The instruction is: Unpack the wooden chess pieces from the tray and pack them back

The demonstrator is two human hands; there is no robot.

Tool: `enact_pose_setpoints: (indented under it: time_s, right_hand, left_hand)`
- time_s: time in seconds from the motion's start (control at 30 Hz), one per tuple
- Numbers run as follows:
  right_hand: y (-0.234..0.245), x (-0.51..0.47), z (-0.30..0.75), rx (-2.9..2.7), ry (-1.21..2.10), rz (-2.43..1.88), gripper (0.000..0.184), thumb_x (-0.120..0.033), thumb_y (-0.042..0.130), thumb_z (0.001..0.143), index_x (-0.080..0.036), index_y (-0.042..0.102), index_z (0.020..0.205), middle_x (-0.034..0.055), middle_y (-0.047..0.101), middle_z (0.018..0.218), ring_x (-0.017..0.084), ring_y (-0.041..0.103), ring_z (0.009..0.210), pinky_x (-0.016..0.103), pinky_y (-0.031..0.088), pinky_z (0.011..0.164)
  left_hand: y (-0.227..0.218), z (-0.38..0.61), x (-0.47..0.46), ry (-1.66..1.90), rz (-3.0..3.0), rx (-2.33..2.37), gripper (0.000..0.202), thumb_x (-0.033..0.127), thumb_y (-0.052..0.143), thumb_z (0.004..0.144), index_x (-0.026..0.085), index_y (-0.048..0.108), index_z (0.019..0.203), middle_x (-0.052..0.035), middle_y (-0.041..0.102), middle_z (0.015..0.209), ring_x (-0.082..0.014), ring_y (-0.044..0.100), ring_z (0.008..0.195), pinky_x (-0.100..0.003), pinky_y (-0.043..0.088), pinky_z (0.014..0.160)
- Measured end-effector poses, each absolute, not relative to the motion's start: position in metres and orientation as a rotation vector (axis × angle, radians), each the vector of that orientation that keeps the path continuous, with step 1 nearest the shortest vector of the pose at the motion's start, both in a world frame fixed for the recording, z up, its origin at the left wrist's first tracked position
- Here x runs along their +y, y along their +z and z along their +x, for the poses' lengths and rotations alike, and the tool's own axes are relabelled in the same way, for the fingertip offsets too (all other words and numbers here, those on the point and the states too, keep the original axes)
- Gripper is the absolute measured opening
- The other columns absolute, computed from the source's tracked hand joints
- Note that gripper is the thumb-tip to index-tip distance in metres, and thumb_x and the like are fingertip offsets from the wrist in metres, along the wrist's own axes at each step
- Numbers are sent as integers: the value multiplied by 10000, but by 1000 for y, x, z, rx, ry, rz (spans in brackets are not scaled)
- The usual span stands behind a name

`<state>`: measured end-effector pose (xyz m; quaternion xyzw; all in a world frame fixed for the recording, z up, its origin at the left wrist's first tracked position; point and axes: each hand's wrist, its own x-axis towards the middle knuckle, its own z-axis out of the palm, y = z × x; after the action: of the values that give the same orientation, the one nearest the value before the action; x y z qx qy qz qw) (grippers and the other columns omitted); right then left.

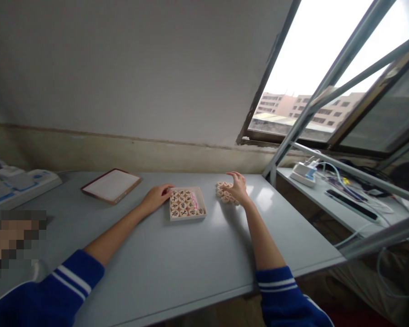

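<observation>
My left hand [157, 198] is at the left side of a shallow white box [188, 219], its curled fingers against the upper left corner. Inside the box lie round wooden xiangqi pieces [183, 205] with dark characters, set in rows on the left and along the near side. Part of the box's right side shows bare floor with pink marks. Over a cluster of loose xiangqi pieces [225, 199], to the right of the box, is my right hand [237, 188]. Its thumb and fingers are spread apart, and it hides part of the cluster.
A flat box lid [111, 186] with a dark red edge lies on the grey table [163, 263] at left. Power strips [23, 186] stand at the far left. A metal frame [289, 136] rises at the right, before a side desk with cables and a charger [305, 172].
</observation>
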<state>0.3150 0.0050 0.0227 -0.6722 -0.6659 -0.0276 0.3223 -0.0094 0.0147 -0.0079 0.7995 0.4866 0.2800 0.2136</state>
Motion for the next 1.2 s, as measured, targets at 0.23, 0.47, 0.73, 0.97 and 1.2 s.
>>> enact_pose_setpoints:
  time_s: [0.23, 0.47, 0.73, 0.97, 1.2]
  right_hand:
    - [49, -27, 251, -2533, 385, -1325, 190, -387, 601, 716, -237, 631, 829, 18, 548, 819, 148, 503, 752, 255, 362, 675]
    - [46, -38, 231, -2666, 223, -1302, 156, -311, 691, 643, -239, 666, 779, 43, 501, 867, 183, 442, 862, 280, 334, 738]
    - [48, -38, 236, -2717, 460, -1329, 171, -326, 686, 637, -214, 629, 753, 23, 586, 859, 194, 477, 881, 319, 295, 790]
    - [48, -36, 240, -2717, 654, -1300, 243, -281, 682, 641, -240, 637, 877, 5, 610, 829, 175, 487, 869, 304, 321, 788]
    - [33, -25, 245, -2615, 934, -1119, 239, -246, 694, 625, -188, 614, 843, -2, 578, 784, 116, 497, 738, 227, 385, 671]
  left_hand:
    - [-9, -10, 15, 785, 2227, 1350, 366, 365, 405, 774, 155, 583, 1015, -36, 624, 750, -141, 540, 662, -222, 360, 606]
    - [-10, -10, 16, 791, 2225, 1344, 370, 367, 404, 777, 154, 582, 1022, -28, 618, 735, -133, 534, 646, -219, 353, 590]
    - [-7, -9, 13, 756, 2233, 1333, 364, 378, 414, 774, 173, 587, 1021, -20, 617, 729, -129, 530, 641, -214, 341, 576]
    - [-6, -8, 12, 754, 2248, 1322, 371, 391, 402, 773, 171, 589, 1007, -15, 604, 703, -125, 513, 617, -216, 337, 572]
    - [-9, -11, 15, 776, 2215, 1262, 385, 412, 406, 769, 159, 600, 985, -26, 620, 730, -135, 528, 643, -223, 369, 611]
